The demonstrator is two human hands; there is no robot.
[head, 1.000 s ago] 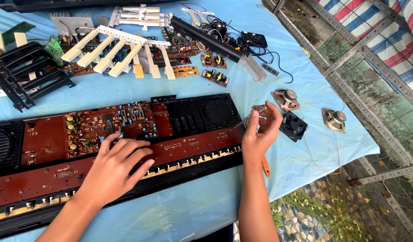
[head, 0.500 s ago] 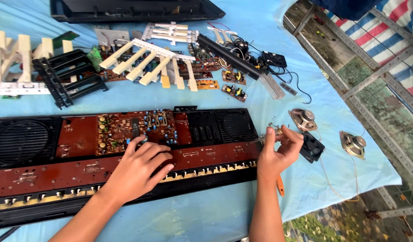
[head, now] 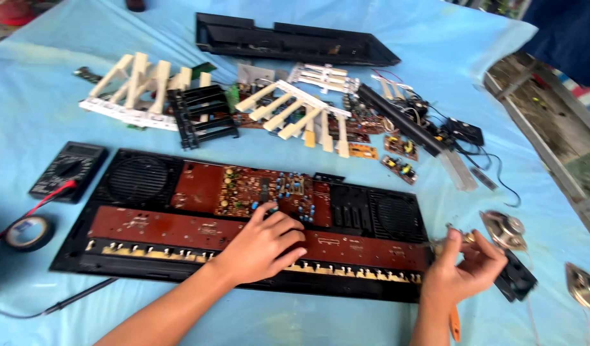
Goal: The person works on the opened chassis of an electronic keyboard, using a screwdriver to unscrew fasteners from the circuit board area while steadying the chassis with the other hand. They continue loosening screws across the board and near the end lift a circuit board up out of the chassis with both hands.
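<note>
On the blue cloth (head: 371, 38), we are pressing our flat left hand (head: 259, 247) on the open keyboard (head: 199, 221) while our right hand (head: 464, 272) is pinching a small metal part (head: 450, 238), needing a gentle pull next.

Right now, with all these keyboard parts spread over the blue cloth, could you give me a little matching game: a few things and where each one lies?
Things:
1. multimeter
2. roll of black tape
3. loose round speaker
4. left hand

Places:
A. resting on the brown circuit board
B. just right of the right hand
C. far left, beside the speaker grille
D. left edge, below the meter

Pairs: 1-C, 2-D, 3-B, 4-A
</note>
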